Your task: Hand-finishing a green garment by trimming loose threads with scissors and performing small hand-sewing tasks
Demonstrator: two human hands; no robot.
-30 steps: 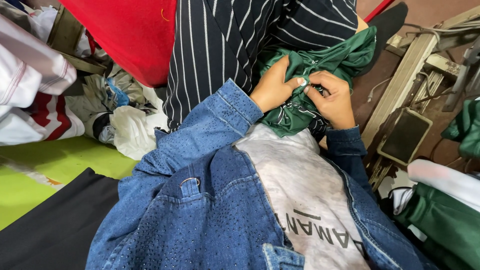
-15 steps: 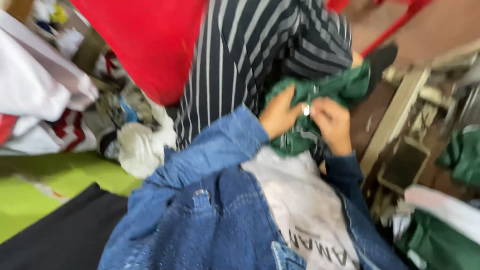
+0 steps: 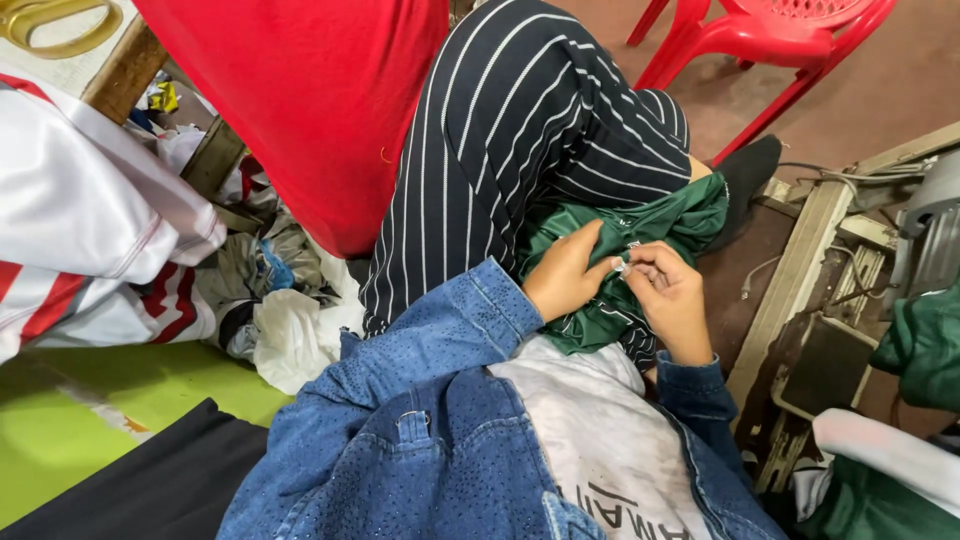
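Note:
A dark green garment [image 3: 640,235] lies bunched on my lap, over my black trousers with thin white stripes [image 3: 500,150]. My left hand [image 3: 568,275] grips a fold of the green cloth. My right hand [image 3: 672,295] pinches a small white bit at the cloth, fingertip to fingertip with the left hand. Both arms wear blue denim jacket sleeves [image 3: 420,350] over a grey shirt.
A red cloth [image 3: 310,100] hangs at upper left beside a white and red garment [image 3: 90,230] and a heap of scraps [image 3: 280,320]. A red plastic chair [image 3: 770,40] stands behind. A sewing machine stand with pedal [image 3: 820,340] and more green cloth [image 3: 925,345] sit at right.
The view has swung up and left, showing more of the striped trousers and the red chair. Both hands stay on the green cloth, working at the same spot.

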